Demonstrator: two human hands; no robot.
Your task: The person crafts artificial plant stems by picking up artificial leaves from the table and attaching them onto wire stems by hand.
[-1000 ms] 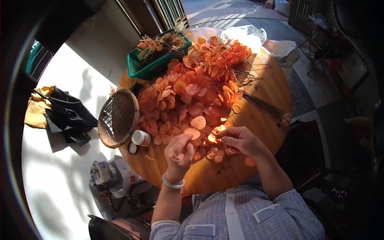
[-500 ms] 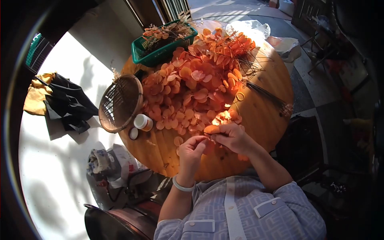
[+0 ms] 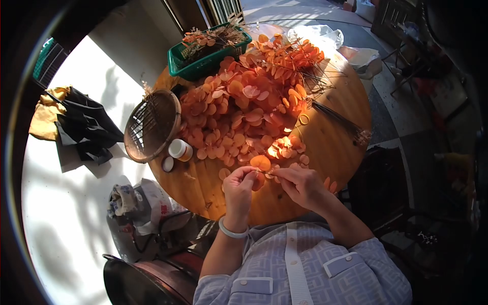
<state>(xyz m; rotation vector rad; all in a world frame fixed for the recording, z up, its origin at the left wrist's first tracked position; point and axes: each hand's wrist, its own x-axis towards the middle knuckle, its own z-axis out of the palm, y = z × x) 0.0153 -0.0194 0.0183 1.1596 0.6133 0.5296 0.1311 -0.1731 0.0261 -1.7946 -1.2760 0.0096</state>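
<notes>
The left hand (image 3: 239,190) has thumb and fingers pinched together on a thin stem (image 3: 265,173), and the right hand (image 3: 302,188) pinches the same stem farther along, so it spans the small gap between the 2 hands above the near part of the round wooden table (image 3: 335,147). 1 round orange leaf (image 3: 260,162) shows just beyond the left fingertips. Directly ahead, a heap of orange leaves (image 3: 244,107) fills the table's middle and blocks the way forward. A white jar (image 3: 180,150) stands left of it, near a woven basket (image 3: 133,147) at the left edge; a green basket (image 3: 203,68) sits at the far side. Bare wood shows to the right, below a bundle of dark stems (image 3: 335,117), and in front of the jar; the near edge runs close to the person's shirt (image 3: 264,259).
</notes>
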